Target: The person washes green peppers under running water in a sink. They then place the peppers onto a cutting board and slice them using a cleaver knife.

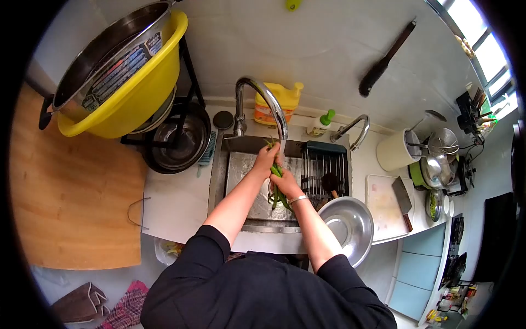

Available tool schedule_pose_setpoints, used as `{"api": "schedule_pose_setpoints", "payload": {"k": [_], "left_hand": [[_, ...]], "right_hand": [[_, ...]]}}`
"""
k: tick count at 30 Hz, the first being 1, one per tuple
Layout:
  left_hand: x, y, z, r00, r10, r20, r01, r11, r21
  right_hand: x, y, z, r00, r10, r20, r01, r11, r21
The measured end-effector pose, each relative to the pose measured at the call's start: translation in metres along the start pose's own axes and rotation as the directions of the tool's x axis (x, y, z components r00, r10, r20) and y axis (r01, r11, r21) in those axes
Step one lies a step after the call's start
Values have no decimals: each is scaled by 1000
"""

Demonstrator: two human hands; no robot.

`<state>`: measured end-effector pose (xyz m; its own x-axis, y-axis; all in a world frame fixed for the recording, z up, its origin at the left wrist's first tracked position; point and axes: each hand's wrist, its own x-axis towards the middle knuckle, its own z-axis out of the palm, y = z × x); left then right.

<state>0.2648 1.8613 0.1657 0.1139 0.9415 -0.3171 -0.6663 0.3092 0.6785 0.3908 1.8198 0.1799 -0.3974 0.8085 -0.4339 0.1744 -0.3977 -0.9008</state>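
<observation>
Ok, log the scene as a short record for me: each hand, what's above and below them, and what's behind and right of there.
Left hand: closed around a bunch of long, thin green vegetables
Right hand: holding the same bunch, lower in the view
Above: curved chrome faucet
Below: rectangular steel sink
Behind: yellow plastic jug; small green-topped bottle
Right: round silver metal bowl; farther right, white rectangular cutting board bearing a wooden-handled metal cleaver

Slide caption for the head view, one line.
The left hand and right hand grip long green vegetables beneath the larger faucet, over the sink, with a metal bowl to the right.
</observation>
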Motion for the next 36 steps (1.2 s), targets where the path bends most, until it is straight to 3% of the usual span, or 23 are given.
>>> {"api": "schedule_pose_setpoints", "payload": {"k": [2,3,4,6,7,8,10,11,12,14,16,20,22,24,26,27,30,31,33,36], "left_hand": [[8,-2,-5,999,-28,-20,29,999,38],[-4,11,17,983,32,-179,15,968,252],[-12,21,25,983,25,-182,22,968,251],[-16,35,32,968,158,-195,-37,858,512],[-10,45,19,980,168,-107,-79,821,566],[-5,48,12,980,165,-113,-74,822,565],[-10,62,11,942,317,-112,-272,915,297],[-19,68,8,950,288,-122,-220,893,394],[-23,63,-2,948,292,-123,-223,890,397],[-30,40,-24,970,231,69,-205,636,744],[-46,18,-17,993,49,108,-118,305,945],[-45,15,-22,984,83,156,-175,337,925],[-49,40,-18,987,-132,90,1,570,822],[-48,43,-24,976,-138,167,-46,621,782],[-43,56,-25,909,-378,176,163,711,684],[-40,57,-26,902,-408,141,218,713,667],[-42,62,-29,898,-380,223,181,779,600],[-47,63,-28,898,-379,223,179,779,601],[-60,64,-24,946,-311,93,220,826,519],[-38,41,-49,945,-312,96,172,727,665]], "right_hand": [[8,1,-1,987,-143,76,148,988,-54],[11,2,-2,987,-139,75,143,988,-53],[15,4,-3,990,-99,103,104,993,-47],[22,7,-4,986,-16,166,23,999,-39],[18,-5,-3,989,-81,125,91,993,-76],[22,-8,-5,989,-75,128,85,994,-75],[27,-13,-12,996,-94,6,91,973,211],[29,-15,-14,997,-25,-71,47,943,329],[28,-21,-12,997,-28,-68,49,943,330],[28,-32,-6,978,-27,-209,124,876,465],[41,-28,-1,974,-57,-220,162,854,495],[46,-28,1,962,-169,-214,266,755,599],[40,-32,-9,981,-192,-4,135,673,728],[37,-33,-15,987,-156,40,82,700,709],[38,-33,-18,986,-69,154,-66,680,730],[38,-36,-14,985,-69,155,-67,680,730],[40,-41,2,998,-22,-66,66,600,797],[44,-36,-2,998,-24,-65,67,600,798],[52,-24,-13,982,-18,-188,163,585,795],[52,-27,-10,973,-53,-224,213,579,787]]}}
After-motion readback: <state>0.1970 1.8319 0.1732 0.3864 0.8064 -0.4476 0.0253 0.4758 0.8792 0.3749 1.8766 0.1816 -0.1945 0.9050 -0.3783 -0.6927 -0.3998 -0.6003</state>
